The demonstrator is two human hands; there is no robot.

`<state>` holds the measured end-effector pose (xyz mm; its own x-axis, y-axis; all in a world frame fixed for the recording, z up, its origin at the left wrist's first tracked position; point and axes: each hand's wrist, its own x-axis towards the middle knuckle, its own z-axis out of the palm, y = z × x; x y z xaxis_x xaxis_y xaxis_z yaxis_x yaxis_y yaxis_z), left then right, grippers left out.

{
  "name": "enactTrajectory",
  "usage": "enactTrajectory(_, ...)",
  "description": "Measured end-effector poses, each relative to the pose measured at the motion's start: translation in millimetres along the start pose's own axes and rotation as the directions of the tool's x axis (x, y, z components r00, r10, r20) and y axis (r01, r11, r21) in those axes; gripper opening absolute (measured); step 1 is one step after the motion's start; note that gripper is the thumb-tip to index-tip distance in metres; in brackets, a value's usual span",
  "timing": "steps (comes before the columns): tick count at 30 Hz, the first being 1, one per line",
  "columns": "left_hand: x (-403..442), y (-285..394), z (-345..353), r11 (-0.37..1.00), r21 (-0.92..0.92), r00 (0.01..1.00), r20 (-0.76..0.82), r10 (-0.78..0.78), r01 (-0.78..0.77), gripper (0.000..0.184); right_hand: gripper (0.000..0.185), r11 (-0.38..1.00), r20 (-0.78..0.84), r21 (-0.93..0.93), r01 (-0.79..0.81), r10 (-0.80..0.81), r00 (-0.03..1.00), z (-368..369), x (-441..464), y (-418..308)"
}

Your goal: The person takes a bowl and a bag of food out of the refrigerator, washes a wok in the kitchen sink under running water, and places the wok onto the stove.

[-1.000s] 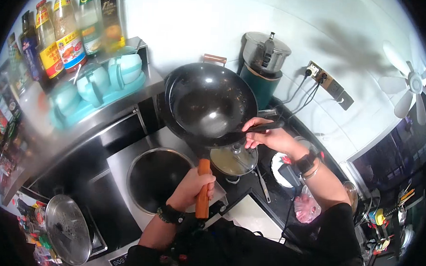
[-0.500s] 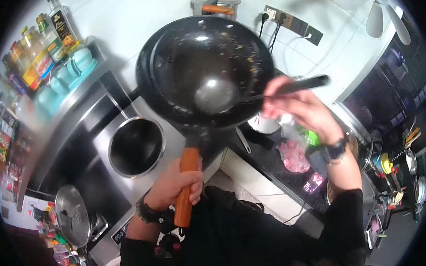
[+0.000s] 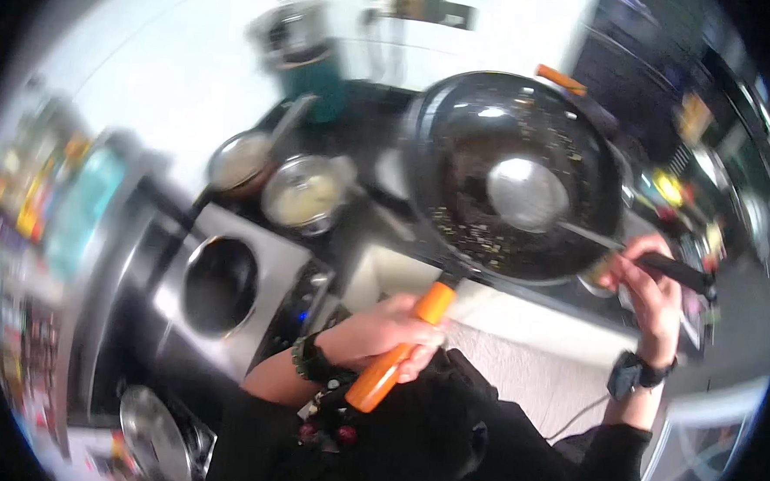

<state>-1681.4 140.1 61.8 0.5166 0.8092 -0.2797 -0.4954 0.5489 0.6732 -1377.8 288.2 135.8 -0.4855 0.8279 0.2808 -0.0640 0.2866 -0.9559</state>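
A black wok (image 3: 463,157) with small light bits of food scattered over its inside is held up, over the counter at the right. My left hand (image 3: 398,333) is wrapped around its orange wooden handle. My right hand (image 3: 645,293) grips the black handle of a ladle (image 3: 527,196), whose wide round metal head lies inside the wok. A small orange grip (image 3: 561,79) sticks out from the wok's far rim.
At the left, the stove has a round black burner opening (image 3: 220,286). Behind it stand a bowl with a spoon (image 3: 241,161) and a bowl of pale yellowish contents (image 3: 311,193). A glass lid (image 3: 155,437) is at lower left; blurred bottles (image 3: 35,187) line the left edge.
The wok has moved right, away from the stove to over the counter, with my left hand still on its handle. My right hand has moved right and down with the ladle. The view has turned right.
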Motion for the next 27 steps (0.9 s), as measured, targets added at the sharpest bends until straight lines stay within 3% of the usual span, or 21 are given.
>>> enactTrajectory(1,10,-2,6,0.999,-0.010,0.999,0.009,-0.049,0.049,0.011,0.008,0.999,-0.024,-0.006,-0.048,0.048,0.999,-14,-17,-1)
enactTrajectory(5,66,-8,29,0.974,0.080,0.977,0.008,-0.213,0.212,0.012,0.013,0.997,-0.067,-0.077,0.006,-0.011,0.998,-73,-71,15)
enactTrajectory(8,125,-20,40,0.949,0.090,0.952,0.011,-0.305,0.303,0.012,0.013,1.000,-0.168,-0.027,-0.013,0.009,0.986,-119,-106,41)
enactTrajectory(15,241,-76,112,0.902,0.166,0.912,0.041,-0.409,0.397,0.012,0.010,0.999,-0.411,-0.013,0.039,-0.041,0.911,-259,-224,45)
enactTrajectory(18,291,-93,141,0.889,0.154,0.896,0.048,-0.442,0.431,0.013,0.008,0.991,-0.496,-0.131,0.014,-0.078,0.865,-321,-255,50)
enactTrajectory(21,333,-111,167,0.886,0.139,0.889,0.061,-0.453,0.442,0.013,0.007,0.953,-0.591,-0.236,-0.193,0.017,0.806,-377,-274,65)
enactTrajectory(27,404,-118,203,0.845,0.190,0.862,-0.014,-0.507,0.500,0.011,0.008,0.931,-0.677,-0.220,-0.290,0.068,0.733,-462,-278,119)
